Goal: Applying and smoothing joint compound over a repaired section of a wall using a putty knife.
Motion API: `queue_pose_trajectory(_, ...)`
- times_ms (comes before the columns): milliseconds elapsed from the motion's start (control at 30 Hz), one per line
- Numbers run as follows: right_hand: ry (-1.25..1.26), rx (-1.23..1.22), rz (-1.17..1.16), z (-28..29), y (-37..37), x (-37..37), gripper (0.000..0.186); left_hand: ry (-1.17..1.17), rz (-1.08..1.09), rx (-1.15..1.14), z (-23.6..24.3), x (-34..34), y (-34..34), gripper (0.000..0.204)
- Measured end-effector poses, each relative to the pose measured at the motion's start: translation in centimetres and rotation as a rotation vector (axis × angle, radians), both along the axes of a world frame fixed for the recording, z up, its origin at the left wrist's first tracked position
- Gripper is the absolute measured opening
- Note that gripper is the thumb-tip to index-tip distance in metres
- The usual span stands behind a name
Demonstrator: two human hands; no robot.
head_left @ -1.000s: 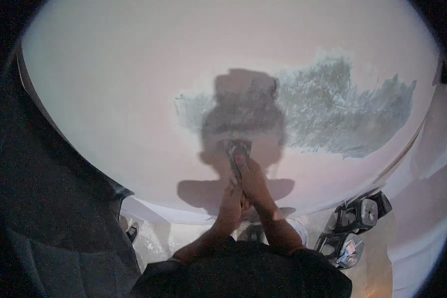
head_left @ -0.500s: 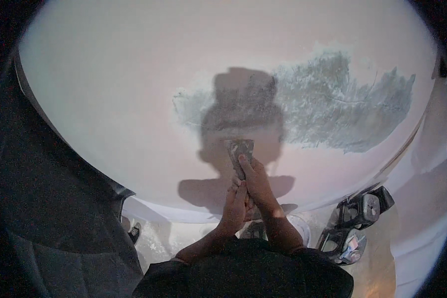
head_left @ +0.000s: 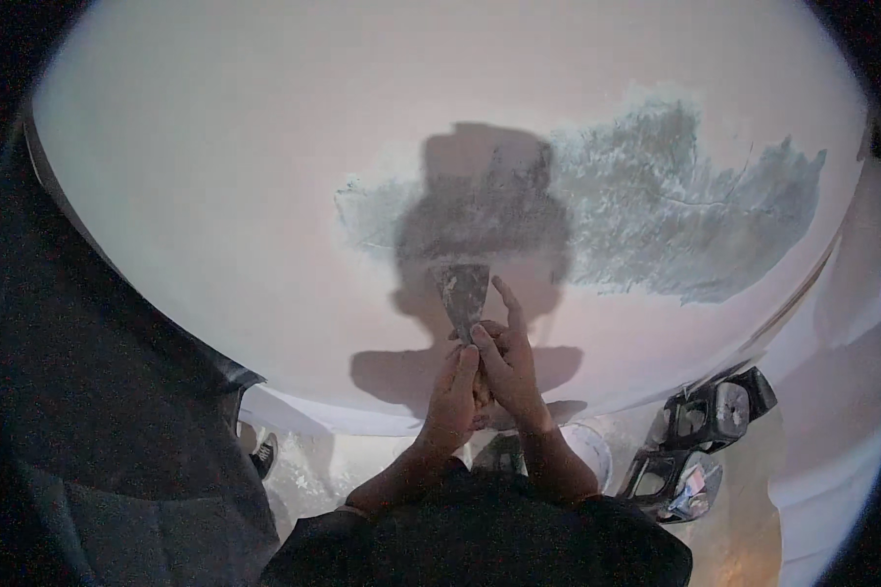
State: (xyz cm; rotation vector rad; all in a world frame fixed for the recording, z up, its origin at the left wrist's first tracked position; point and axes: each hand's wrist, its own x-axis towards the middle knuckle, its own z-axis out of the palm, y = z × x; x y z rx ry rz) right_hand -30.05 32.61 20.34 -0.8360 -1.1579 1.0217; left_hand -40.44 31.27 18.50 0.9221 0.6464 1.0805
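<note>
Smooth, pale pinkish-white wall (head_left: 215, 196) spreads broadly above and around the fingers, bowed by the wide lens. Far left of the fingers hangs dark, matte cloth (head_left: 117, 391), with one dark shoe (head_left: 263, 456) by its edge, on the floor below. Directly ahead of the fingertips, a soft-edged shadow of a head and shoulders falls on the wall. The left hand (head_left: 450, 401) has its fingers wrapped around the lower handle of a scraper (head_left: 465, 298) — a flat, flared blade, grey and smeared, pointing up just beyond the fingertips. Whether the blade touches the wall, I cannot tell. Beside it, the right hand (head_left: 509, 367) grips the handle nearer the blade, thumb on top, forefinger stretched upward, apart from the tool. Above the fingers and well out to their right runs a grey patch (head_left: 715, 225), mottled and ragged-edged. Below right of the fingers, a pale round container (head_left: 597, 455) is partly covered by the forearm, its contents unclear. Farther right sit black plastic stools (head_left: 727, 411) — the nearer one carrying a small, colourful, crumpled item (head_left: 694, 484).
</note>
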Motion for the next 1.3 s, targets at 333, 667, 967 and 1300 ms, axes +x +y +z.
queue_pose_trajectory(333,-0.096,0.038,-0.018,-1.1,-1.7,0.4,0.057,0.1,-0.037,-0.058,1.6,-0.8,0.0,0.035)
queue_pose_trajectory(667,-0.341,0.889,-0.742,-4.3,-5.4,-0.4,0.05,-0.086,-0.175,-0.12,0.9,-0.1,-0.1,0.036)
queue_pose_trajectory(967,-0.528,0.879,-0.915,-4.4,-1.7,-4.1,0.039,0.143,-0.007,-0.098,3.8,-0.3,-0.3,0.033)
queue_pose_trajectory(1300,-0.406,0.944,-0.817,-5.4,-0.5,-3.5,0.03,-0.111,-0.239,0.019,-2.0,-2.0,3.0,0.033)
